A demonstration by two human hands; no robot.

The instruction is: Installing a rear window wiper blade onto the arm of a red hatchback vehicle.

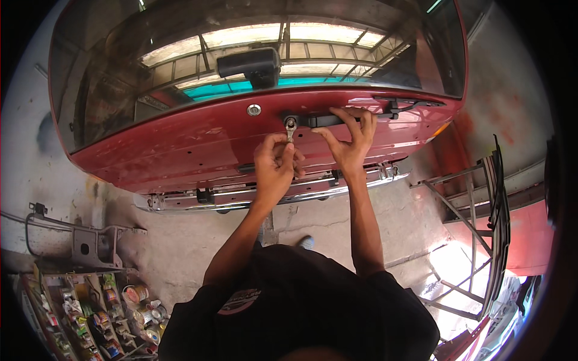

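My left hand (277, 163) pinches a short metal wrench (291, 133) by its lower part. The wrench's ring-shaped head sits around a fastener at the pivot end of a black rear wiper arm (327, 121). Over that arm, just right of the wrench, my right hand (352, 139) is curved, with its thumb at the lower edge and fingers along the upper edge. Both stand against the red tailgate (223, 135) of a vehicle, below its rear window. A round silver lock (254, 110) shows left of the wrench.
A chrome bumper (241, 195) runs beneath the tailgate. On the lower left, a shelf rack (57, 280) holds several cans and bottles, near a dark metal bracket (96, 243). A metal frame (472, 204) with dark panels stands at the right. Concrete floor (325, 225) lies below.
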